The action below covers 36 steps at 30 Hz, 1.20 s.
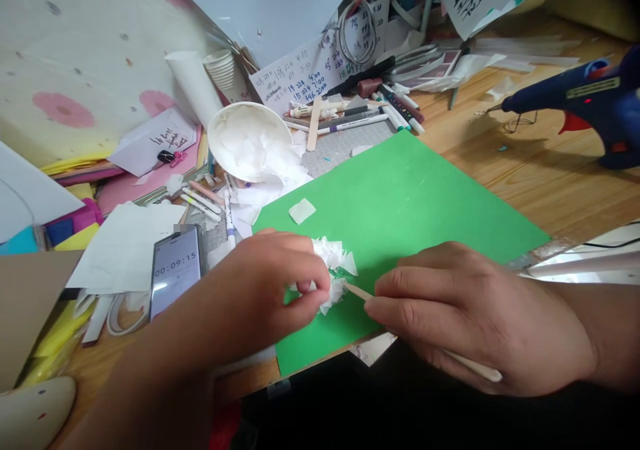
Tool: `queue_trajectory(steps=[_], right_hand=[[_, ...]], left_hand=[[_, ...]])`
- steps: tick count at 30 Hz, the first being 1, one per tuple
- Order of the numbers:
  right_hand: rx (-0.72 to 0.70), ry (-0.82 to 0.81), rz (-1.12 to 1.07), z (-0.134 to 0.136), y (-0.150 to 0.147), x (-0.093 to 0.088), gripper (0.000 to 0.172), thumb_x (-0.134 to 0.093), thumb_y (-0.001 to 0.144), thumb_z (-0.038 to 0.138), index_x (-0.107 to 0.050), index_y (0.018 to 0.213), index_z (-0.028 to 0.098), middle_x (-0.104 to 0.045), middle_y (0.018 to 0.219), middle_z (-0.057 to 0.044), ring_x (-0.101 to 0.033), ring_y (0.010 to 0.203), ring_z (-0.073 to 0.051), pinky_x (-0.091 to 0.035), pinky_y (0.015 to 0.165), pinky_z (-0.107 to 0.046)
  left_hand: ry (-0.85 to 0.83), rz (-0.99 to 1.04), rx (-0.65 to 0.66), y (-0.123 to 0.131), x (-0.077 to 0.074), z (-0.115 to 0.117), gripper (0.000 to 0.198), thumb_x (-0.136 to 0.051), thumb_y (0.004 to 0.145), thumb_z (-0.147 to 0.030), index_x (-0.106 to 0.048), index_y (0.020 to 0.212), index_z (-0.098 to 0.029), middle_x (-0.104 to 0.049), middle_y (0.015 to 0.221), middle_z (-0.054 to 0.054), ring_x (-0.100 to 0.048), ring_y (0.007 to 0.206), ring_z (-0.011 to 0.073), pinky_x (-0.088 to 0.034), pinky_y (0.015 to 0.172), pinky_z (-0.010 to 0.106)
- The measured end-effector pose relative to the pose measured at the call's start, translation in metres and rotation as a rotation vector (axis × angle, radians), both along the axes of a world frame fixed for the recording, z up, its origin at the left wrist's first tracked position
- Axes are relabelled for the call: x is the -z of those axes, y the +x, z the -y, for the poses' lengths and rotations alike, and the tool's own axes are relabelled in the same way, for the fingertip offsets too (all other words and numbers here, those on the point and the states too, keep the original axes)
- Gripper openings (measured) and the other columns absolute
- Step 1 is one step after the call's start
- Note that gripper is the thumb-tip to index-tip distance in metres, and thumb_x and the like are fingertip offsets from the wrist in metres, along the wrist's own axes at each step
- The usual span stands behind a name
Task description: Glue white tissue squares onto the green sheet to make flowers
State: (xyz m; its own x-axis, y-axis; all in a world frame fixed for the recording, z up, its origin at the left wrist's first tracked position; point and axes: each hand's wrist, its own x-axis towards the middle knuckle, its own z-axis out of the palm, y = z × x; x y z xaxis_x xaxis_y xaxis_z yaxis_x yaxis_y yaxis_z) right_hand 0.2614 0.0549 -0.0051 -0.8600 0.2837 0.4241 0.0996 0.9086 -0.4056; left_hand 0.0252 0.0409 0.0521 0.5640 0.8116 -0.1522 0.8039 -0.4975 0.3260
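Note:
In the head view, my left hand (285,277) is over the near left part of a green sheet of card (410,190), thumb and fingers closed in a pinch. White shows between them, and they touch a ruffled cluster of white paper pieces (336,255) on the card. My right hand (465,317) grips a pale, pointed wooden stick (357,292), its tip at the cluster's right edge. The stick's rounded back end comes out below the palm. One loose square of white paper (302,211) lies flat beyond my left hand.
A white paper bowl (240,120) of paper pieces lies tipped behind the card. Several pens (395,107) and an ice-lolly stick (313,125) are scattered at the back. A blue hot glue gun (585,97) stands at right. A phone (176,267) showing a timer lies at left.

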Motion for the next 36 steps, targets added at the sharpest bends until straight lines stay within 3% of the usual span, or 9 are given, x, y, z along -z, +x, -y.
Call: queue_trajectory(steps=[3, 5, 9, 12, 17, 21, 26, 31, 36], right_hand=[[-0.021, 0.012, -0.023, 0.001, 0.000, -0.001, 0.018, -0.045, 0.089, 0.017, -0.061, 0.096, 0.013, -0.066, 0.085, -0.010, -0.061, 0.074, -0.018, -0.045, 0.060, -0.030], [-0.022, 0.009, -0.030, 0.002, 0.000, -0.001, 0.017, -0.046, 0.088, 0.016, -0.061, 0.095, 0.012, -0.066, 0.085, -0.010, -0.061, 0.074, -0.018, -0.045, 0.060, -0.030], [-0.018, -0.003, -0.027, 0.003, 0.000, -0.001, 0.019, -0.046, 0.087, 0.016, -0.060, 0.099, 0.013, -0.067, 0.087, -0.009, -0.061, 0.072, -0.017, -0.045, 0.061, -0.029], [-0.011, 0.002, -0.035, 0.003, 0.000, 0.000, 0.023, -0.045, 0.088, 0.017, -0.059, 0.107, 0.014, -0.067, 0.088, -0.009, -0.061, 0.072, -0.016, -0.044, 0.062, -0.028], [-0.031, -0.027, -0.068, 0.002, 0.002, 0.002, 0.027, -0.046, 0.089, 0.018, -0.056, 0.114, 0.014, -0.066, 0.092, -0.009, -0.060, 0.073, -0.017, -0.043, 0.059, -0.029], [-0.062, -0.062, -0.053, 0.000, 0.004, 0.002, 0.025, -0.046, 0.088, 0.015, -0.057, 0.110, 0.014, -0.066, 0.090, -0.008, -0.060, 0.073, -0.016, -0.042, 0.060, -0.028], [-0.086, -0.086, -0.072, -0.002, 0.007, 0.003, 0.020, -0.044, 0.090, 0.018, -0.057, 0.105, 0.015, -0.065, 0.091, -0.009, -0.059, 0.074, -0.016, -0.042, 0.060, -0.027], [-0.094, -0.107, -0.044, -0.004, 0.008, 0.002, 0.023, -0.046, 0.089, 0.016, -0.055, 0.110, 0.014, -0.064, 0.088, -0.007, -0.059, 0.073, -0.015, -0.043, 0.061, -0.027], [-0.103, -0.163, -0.038, -0.006, 0.009, 0.000, 0.027, -0.048, 0.085, 0.012, -0.055, 0.110, 0.015, -0.063, 0.084, -0.005, -0.058, 0.071, -0.015, -0.042, 0.060, -0.026]], left_hand=[[0.178, 0.084, -0.314, -0.011, 0.005, -0.013, 0.011, -0.055, 0.079, -0.023, -0.064, 0.074, -0.023, -0.063, 0.072, -0.003, -0.054, 0.062, 0.0121, -0.040, 0.063, 0.026], [0.328, 0.030, -0.490, -0.019, 0.014, -0.023, 0.010, -0.055, 0.080, -0.026, -0.063, 0.083, -0.021, -0.066, 0.086, 0.000, -0.057, 0.071, 0.0152, -0.043, 0.071, 0.029], [0.244, -0.064, -0.573, -0.028, 0.035, -0.039, 0.021, -0.055, 0.081, -0.033, -0.064, 0.096, -0.021, -0.064, 0.099, 0.004, -0.059, 0.083, 0.0208, -0.044, 0.075, 0.033], [0.234, -0.071, -0.591, -0.026, 0.043, -0.044, 0.022, -0.058, 0.079, -0.036, -0.064, 0.093, -0.020, -0.062, 0.098, 0.006, -0.059, 0.085, 0.0233, -0.044, 0.075, 0.036], [0.202, 0.003, -0.591, -0.019, 0.044, -0.045, 0.008, -0.057, 0.077, -0.025, -0.059, 0.073, -0.019, -0.060, 0.084, 0.003, -0.058, 0.083, 0.0211, -0.044, 0.074, 0.034], [0.098, 0.143, -0.574, -0.014, 0.034, -0.035, 0.010, -0.053, 0.082, -0.028, -0.051, 0.076, -0.020, -0.063, 0.084, 0.000, -0.059, 0.074, 0.0142, -0.046, 0.067, 0.028], [-0.076, 0.382, -0.435, -0.005, 0.011, -0.015, 0.015, -0.065, 0.074, -0.024, -0.051, 0.071, -0.019, -0.060, 0.074, -0.002, -0.057, 0.071, 0.0122, -0.045, 0.066, 0.024], [-0.260, 0.375, -0.273, 0.001, -0.005, -0.004, 0.007, -0.065, 0.076, -0.020, -0.059, 0.073, -0.019, -0.062, 0.074, -0.003, -0.058, 0.071, 0.0101, -0.045, 0.067, 0.021], [-0.269, 0.279, -0.266, 0.006, -0.003, 0.000, 0.007, -0.058, 0.079, -0.016, -0.057, 0.074, -0.020, -0.060, 0.072, -0.006, -0.056, 0.069, 0.0079, -0.043, 0.064, 0.018]])
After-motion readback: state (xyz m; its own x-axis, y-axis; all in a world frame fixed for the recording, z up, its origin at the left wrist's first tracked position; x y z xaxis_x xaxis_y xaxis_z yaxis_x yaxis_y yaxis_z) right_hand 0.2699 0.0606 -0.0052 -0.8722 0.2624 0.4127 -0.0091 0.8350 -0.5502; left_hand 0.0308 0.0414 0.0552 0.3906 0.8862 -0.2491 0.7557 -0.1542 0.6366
